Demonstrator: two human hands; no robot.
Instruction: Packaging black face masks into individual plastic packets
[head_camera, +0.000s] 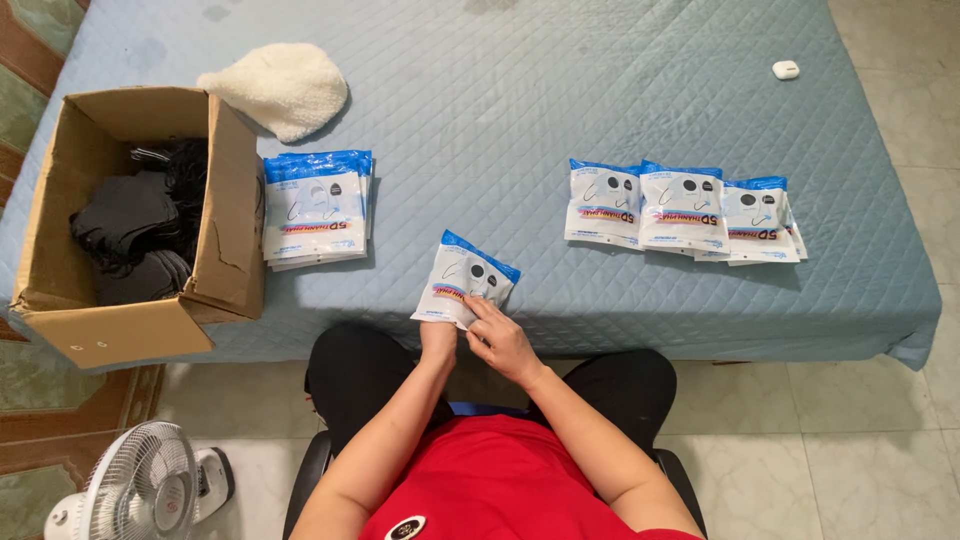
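Packet gripped by both hands' fingers; cardboard box left, packet stack beside, packet row right.

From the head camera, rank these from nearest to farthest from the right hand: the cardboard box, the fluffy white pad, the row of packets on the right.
From the right hand:
1. Row of packets, up and right.
2. Cardboard box, far left.
3. Fluffy white pad, top left.

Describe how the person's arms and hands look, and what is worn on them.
Both arms are bare from the short sleeves of a red top downwards. The left hand and right hand wear no gloves; no ring, watch or bracelet is visible.
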